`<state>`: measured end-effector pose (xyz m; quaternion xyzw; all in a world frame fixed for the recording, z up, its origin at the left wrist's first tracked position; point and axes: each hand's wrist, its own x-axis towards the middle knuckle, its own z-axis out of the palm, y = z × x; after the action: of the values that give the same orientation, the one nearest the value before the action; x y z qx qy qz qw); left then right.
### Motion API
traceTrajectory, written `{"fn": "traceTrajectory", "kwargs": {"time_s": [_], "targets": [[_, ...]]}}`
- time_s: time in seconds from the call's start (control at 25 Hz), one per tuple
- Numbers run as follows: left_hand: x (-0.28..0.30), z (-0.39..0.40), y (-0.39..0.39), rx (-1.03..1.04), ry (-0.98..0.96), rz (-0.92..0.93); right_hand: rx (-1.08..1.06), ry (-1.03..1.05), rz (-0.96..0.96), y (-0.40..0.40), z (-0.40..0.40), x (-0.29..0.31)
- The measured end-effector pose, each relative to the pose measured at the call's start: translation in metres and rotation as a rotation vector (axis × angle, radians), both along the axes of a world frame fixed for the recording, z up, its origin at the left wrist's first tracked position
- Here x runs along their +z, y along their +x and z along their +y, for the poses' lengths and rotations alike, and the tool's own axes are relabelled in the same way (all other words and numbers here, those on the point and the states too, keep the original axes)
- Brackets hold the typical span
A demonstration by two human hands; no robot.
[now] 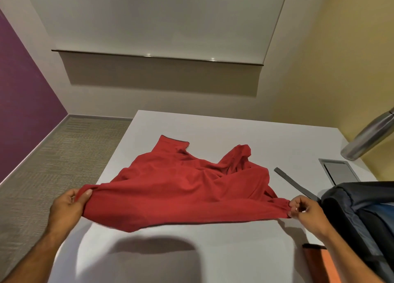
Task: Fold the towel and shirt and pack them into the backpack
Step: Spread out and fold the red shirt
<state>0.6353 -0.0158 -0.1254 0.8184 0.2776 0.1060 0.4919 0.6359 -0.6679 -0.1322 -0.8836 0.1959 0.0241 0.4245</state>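
Two hands — left [67, 206], right [307, 211] — pinch shirt [183, 189] corners.

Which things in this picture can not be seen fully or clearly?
All in the head view:
- Backpack: cut off by the right edge; its inside does not show.
- Orange cloth: cut by the bottom edge, partly behind the right arm; towel or not, unclear.
- Metal bottle: top cut off by the right edge.
- Red shirt: near hem blurred; corners hidden inside the left hand and right hand.

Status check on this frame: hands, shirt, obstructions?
Left hand and right hand each pinch the red fabric shirt, near edge lifted off white table. Dark backpack at right. Nothing blocking.
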Motion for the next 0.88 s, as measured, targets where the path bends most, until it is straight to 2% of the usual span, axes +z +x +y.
{"fn": "traceTrajectory", "kwargs": {"time_s": [0.08,0.16,0.32,0.48,0.56,0.72,0.8,0.88], "targets": [[0.0,0.009,-0.005,0.016,0.055,0.088,0.035,-0.051,0.052,-0.017,-0.006,-0.007],[-0.004,0.013,-0.014,-0.022,0.027,0.223,0.119,-0.212,0.13,-0.028,-0.002,-0.013],[-0.012,0.012,-0.041,-0.12,-0.14,0.426,0.167,-0.328,0.031,-0.034,0.023,-0.016],[-0.013,0.009,-0.065,-0.224,-0.229,0.628,0.521,-0.638,-0.101,-0.05,0.04,-0.043],[-0.019,0.005,-0.067,-0.273,-0.183,0.696,0.623,-0.728,-0.094,-0.057,0.036,-0.06],[-0.038,0.017,-0.07,-0.264,-0.049,0.71,0.652,-0.825,-0.079,-0.059,0.035,-0.07],[-0.037,0.017,-0.069,-0.25,-0.104,0.605,0.64,-0.817,-0.082,-0.06,0.038,-0.064],[-0.028,0.01,-0.063,-0.18,-0.194,0.447,0.512,-0.686,-0.067,-0.061,0.044,-0.052]]}}
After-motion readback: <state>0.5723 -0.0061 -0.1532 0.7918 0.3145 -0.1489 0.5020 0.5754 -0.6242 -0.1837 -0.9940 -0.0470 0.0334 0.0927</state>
